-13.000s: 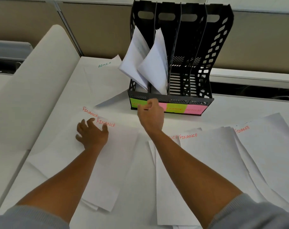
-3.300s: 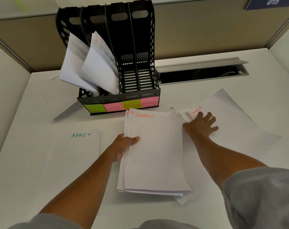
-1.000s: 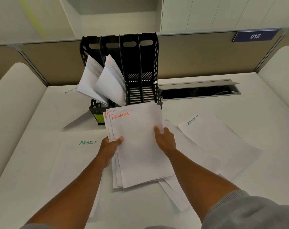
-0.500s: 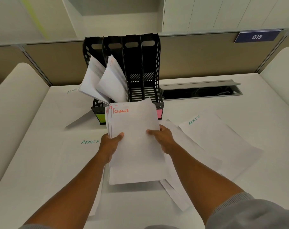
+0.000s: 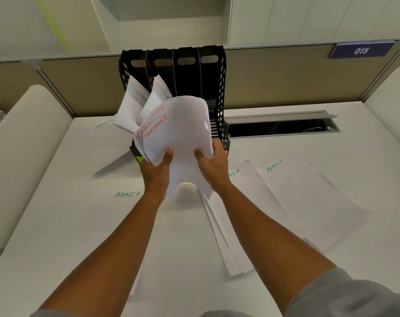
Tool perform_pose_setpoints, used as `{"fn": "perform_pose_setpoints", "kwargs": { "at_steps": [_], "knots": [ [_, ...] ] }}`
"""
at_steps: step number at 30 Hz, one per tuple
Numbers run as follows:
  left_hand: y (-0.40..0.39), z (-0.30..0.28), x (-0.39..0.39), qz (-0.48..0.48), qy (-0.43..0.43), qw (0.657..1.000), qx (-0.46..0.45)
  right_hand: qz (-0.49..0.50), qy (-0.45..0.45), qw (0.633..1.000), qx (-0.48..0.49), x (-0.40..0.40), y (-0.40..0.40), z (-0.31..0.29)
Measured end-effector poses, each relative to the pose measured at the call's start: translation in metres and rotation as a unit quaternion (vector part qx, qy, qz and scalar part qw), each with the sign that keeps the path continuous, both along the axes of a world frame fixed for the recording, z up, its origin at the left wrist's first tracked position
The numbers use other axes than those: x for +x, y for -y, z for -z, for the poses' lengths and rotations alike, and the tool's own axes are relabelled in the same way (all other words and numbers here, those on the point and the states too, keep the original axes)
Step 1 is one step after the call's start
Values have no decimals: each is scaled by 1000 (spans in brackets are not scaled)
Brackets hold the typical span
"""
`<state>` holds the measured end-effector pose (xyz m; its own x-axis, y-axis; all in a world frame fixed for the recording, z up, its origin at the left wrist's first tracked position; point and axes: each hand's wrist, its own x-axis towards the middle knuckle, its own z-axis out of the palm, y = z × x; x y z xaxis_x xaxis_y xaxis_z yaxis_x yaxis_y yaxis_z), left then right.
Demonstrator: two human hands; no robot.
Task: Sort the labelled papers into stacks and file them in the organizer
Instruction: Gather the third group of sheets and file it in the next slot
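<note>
The FINANCE stack (image 5: 183, 124), thin white sheets with orange marker lettering, is up off the desk, bowed into a soft curve right in front of the black plastic organizer (image 5: 208, 72). Left hand (image 5: 156, 172) grips its lower left edge, thumb on top; right hand (image 5: 214, 165) clamps the lower right edge the same way. The organizer's got perforated walls and oval handle slots, sits toward the desk's (image 5: 57, 225) far edge, floppy papers (image 5: 130, 104) leaning out of its two left slots. Flat ADMIN sheets (image 5: 309, 197) in green marker lie toward the right edge, another ADMIN sheet (image 5: 116, 216) left of the arms.
</note>
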<state>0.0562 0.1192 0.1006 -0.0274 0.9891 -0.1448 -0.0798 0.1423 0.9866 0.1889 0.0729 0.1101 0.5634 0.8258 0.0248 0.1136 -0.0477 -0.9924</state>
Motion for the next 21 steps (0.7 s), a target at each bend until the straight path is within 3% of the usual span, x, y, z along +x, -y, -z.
{"fn": "perform_pose_setpoints", "kwargs": {
  "at_steps": [5,21],
  "knots": [
    [6,1,-2,-4,-41,999,25,-13,6,1000,-17,2,6,9],
    [7,3,-7,-67,-37,994,82,15,11,1000,-22,-2,12,10]
  ]
}}
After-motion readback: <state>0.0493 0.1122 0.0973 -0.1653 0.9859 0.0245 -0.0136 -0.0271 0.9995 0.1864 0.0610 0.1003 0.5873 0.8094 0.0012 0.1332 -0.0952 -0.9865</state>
